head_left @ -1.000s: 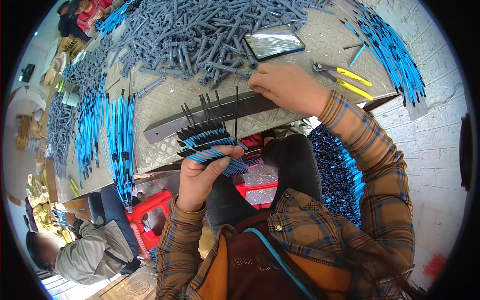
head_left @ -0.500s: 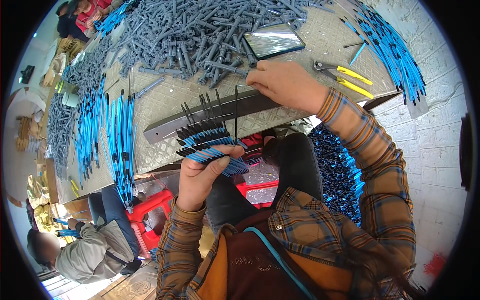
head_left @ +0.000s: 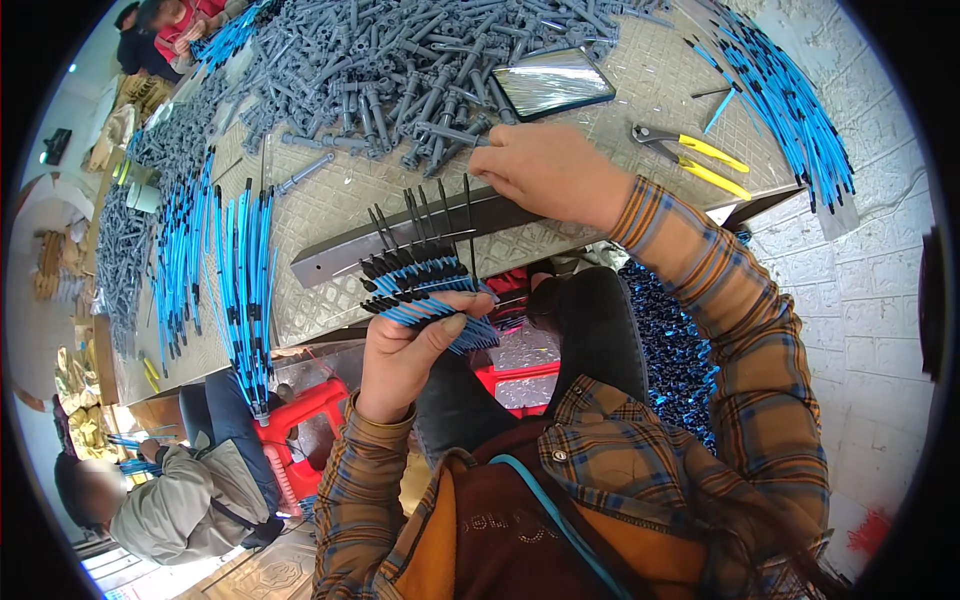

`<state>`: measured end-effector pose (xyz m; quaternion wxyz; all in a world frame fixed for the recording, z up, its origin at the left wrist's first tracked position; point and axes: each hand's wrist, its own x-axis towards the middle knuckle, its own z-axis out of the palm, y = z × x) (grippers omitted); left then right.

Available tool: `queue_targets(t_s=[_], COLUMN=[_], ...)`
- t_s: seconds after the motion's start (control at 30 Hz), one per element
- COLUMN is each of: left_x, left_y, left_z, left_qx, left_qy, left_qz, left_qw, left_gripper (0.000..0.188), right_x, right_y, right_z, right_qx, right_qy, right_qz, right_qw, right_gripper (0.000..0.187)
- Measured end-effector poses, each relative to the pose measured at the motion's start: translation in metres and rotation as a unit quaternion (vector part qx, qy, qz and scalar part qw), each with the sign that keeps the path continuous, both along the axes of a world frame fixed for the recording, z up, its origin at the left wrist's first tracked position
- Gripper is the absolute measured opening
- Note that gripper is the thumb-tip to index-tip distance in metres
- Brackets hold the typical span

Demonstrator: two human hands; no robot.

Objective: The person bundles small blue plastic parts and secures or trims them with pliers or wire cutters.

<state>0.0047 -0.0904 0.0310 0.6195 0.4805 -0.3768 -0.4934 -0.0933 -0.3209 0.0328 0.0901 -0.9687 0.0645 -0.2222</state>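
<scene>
My left hand (head_left: 405, 350) is closed round a fanned bundle of thin blue rods with black ends (head_left: 425, 280), held in front of a dark metal bar (head_left: 340, 257) at the table's near edge. Several thin black tips stick up from the bundle, one standing taller on its right side. My right hand (head_left: 550, 170) is above the bar, palm down, fingers bent and pressed together at its left side. What they hold, if anything, is hidden. Just beyond those fingertips, a grey plastic tube (head_left: 450, 134) lies at the edge of a large heap of similar grey tubes (head_left: 400, 60).
A phone (head_left: 555, 82) and yellow-handled pliers (head_left: 690, 160) lie right of the heap. Blue-black rods are laid out at far right (head_left: 785, 110) and left (head_left: 243, 280). A co-worker (head_left: 190, 500) sits at left near a red stool (head_left: 300, 430). More rods (head_left: 675, 340) are massed beside my leg.
My right hand has moved slightly left, closer to the upright black tips of the bundle. My left hand keeps its hold on the rods, nearly in place.
</scene>
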Motion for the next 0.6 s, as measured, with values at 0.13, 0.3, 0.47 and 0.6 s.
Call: queue_targets(t_s=[0.13,0.3,0.47,0.6], left_x=[0.0,0.002,0.003,0.004], left_y=[0.001,0.001,0.001,0.002], left_z=[0.0,-0.001,-0.002,-0.003], left_qx=[0.002,0.011,-0.002,-0.011], left_qy=[-0.006,-0.014,-0.002,0.004], left_qz=[-0.002,-0.008,-0.008,-0.008], left_qw=[1.0,1.0,1.0,1.0], left_gripper=[0.021,0.02,0.02,0.02], right_x=[0.008,0.016,0.02,0.026], right_y=[0.003,0.006,0.006,0.012], right_z=[-0.002,-0.003,-0.002,-0.002], right_qx=[-0.004,-0.015,-0.027,-0.024], right_qy=[-0.017,-0.027,-0.03,-0.032], right_qz=[0.008,0.015,0.027,0.028], right_qw=[1.0,0.999,0.999,0.999], right_gripper=[0.007,0.007,0.008,0.008])
